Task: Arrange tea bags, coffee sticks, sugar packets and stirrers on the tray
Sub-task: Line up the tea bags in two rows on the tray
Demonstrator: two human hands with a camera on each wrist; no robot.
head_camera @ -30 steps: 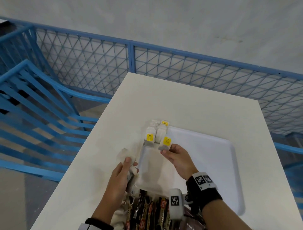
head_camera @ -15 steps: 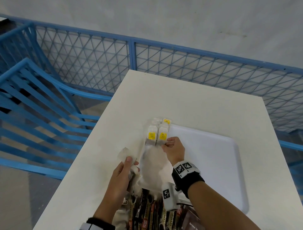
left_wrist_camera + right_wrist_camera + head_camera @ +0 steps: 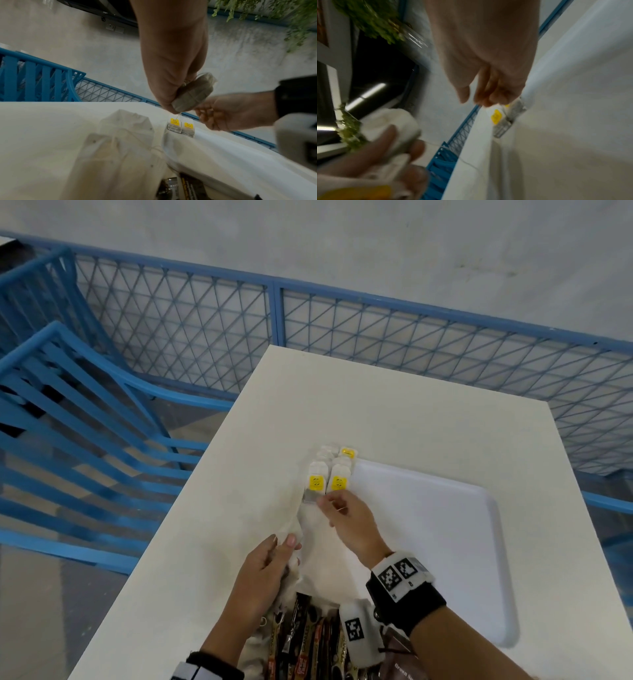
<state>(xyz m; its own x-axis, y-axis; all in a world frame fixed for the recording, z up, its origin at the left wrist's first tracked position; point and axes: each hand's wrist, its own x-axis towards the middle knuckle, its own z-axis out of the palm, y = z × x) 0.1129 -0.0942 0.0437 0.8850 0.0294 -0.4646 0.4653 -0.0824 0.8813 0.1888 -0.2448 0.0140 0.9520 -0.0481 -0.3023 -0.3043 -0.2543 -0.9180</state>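
Note:
A white tray (image 3: 445,525) lies on the white table (image 3: 394,412). Several tea bags with yellow tags (image 3: 317,482) lie in rows at its far left corner. My right hand (image 3: 329,503) hovers at the near ends of the two front bags (image 3: 187,127), fingers loosely curled around nothing (image 3: 476,97). My left hand (image 3: 284,544) sits just left of the tray's edge and grips a small bunch of tea bags (image 3: 193,94). More pale tea bags (image 3: 123,135) lie on the table below it. Dark coffee sticks (image 3: 308,642) lie at the near edge.
A blue mesh railing (image 3: 376,313) runs past the table's far side, and blue slatted chairs (image 3: 68,422) stand to the left. Most of the tray's surface to the right of my right hand is bare. A dark packet (image 3: 400,669) lies by my right forearm.
My right hand carried a yellow-tagged tea bag to the row, laid it beside the front bag and let it go. The left hand stayed in place with its bunch.

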